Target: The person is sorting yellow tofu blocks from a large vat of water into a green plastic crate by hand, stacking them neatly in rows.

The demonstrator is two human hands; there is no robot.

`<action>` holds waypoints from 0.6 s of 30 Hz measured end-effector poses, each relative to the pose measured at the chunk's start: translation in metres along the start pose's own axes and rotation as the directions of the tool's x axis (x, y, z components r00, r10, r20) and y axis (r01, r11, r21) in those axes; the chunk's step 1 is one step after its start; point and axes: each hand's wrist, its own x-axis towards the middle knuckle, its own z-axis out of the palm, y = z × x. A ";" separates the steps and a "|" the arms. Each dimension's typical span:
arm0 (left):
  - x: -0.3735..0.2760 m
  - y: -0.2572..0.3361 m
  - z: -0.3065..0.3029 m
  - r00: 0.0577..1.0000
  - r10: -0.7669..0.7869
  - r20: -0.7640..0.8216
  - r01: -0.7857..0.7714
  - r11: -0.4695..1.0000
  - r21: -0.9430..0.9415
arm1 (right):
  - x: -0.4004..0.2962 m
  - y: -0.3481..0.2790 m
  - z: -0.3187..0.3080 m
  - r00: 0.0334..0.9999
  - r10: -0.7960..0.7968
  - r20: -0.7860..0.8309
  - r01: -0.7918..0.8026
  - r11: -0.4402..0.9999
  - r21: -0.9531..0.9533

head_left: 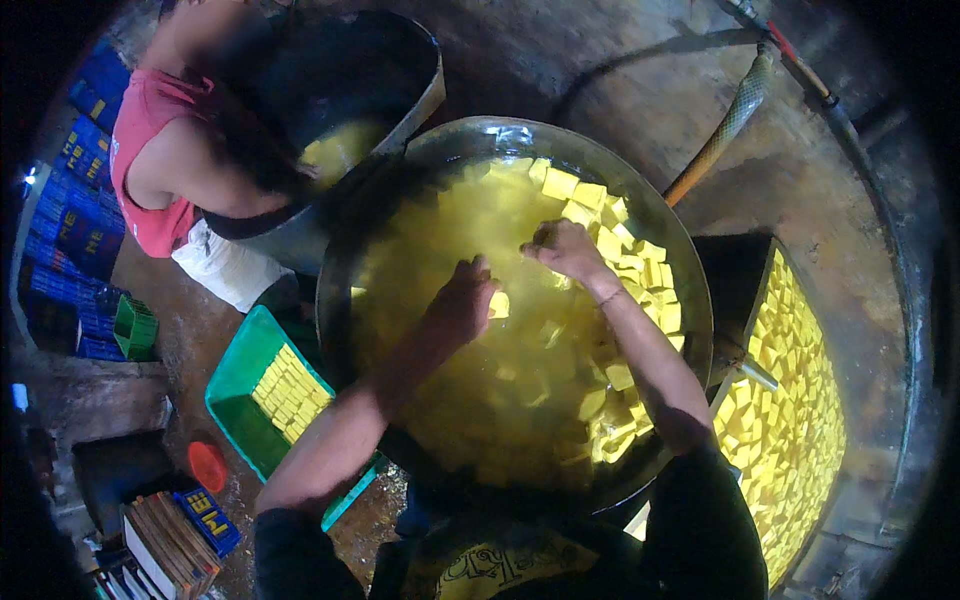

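A large round metal vat (701, 300) of cloudy yellow liquid stands before me. Yellow blocks (589, 196) that look like tofu are heaped along its right side, and others show dimly under the liquid. My left hand (469, 296) is over the middle of the vat with its fingers curled. One bright yellow block (499, 305) sits against its thumb side; whether the fingers grip it is hidden. To the right, my right hand (566, 251) is bent downward beside the heaped blocks, its fingers curled. What lies under those fingers cannot be seen.
A green plastic crate (229, 412) at left holds rows of yellow blocks. On the right, a big container (739, 341) is filled with them. Another person (161, 157) in pink leans over a second vat (431, 82). A hose (720, 127) reaches the rim; blue crates (75, 225) are stacked far left.
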 end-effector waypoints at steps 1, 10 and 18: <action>0.007 -0.013 0.009 0.999 0.030 0.016 -0.031 0.998 0.063 | 0.001 -0.019 -0.002 0.992 0.071 -0.100 -0.085 0.986 -0.142; 0.039 -0.063 0.089 0.892 -0.272 0.361 0.317 0.946 -0.071 | 0.064 0.012 0.063 0.973 0.189 -0.134 -0.224 0.913 -0.341; 0.012 -0.088 0.019 0.912 0.035 0.410 -0.027 0.999 -0.026 | 0.041 -0.005 0.043 0.955 -0.267 -0.133 0.298 0.862 0.410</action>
